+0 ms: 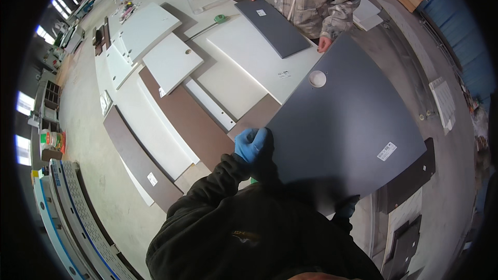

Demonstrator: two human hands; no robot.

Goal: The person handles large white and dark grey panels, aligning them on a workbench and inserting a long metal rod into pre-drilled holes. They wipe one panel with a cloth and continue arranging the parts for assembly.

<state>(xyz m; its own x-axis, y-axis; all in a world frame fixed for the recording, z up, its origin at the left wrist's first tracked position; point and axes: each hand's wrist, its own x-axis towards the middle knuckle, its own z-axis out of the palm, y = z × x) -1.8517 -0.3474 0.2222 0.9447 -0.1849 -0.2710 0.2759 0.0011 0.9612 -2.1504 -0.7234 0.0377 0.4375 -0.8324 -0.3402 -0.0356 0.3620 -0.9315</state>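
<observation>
A large dark grey panel [342,124] is tilted in front of me, with a round hole near its far corner and a white label near its right side. My left hand [250,144], in a blue glove, is closed at its left edge. At the near lower edge my right hand [346,207], also gloved, grips the panel, with its fingers partly hidden. Across the table, a person in a patterned jacket [311,0] has both hands at a smaller dark grey panel [272,27], which also carries a white label.
White panels [150,28] and brown boards [181,114] lie spread over the long table. A green tape measure [221,19] and a clear bottle [193,0] are farther back. Dark boards [404,243] are stacked at lower right. Long packed panels [78,223] stand at lower left.
</observation>
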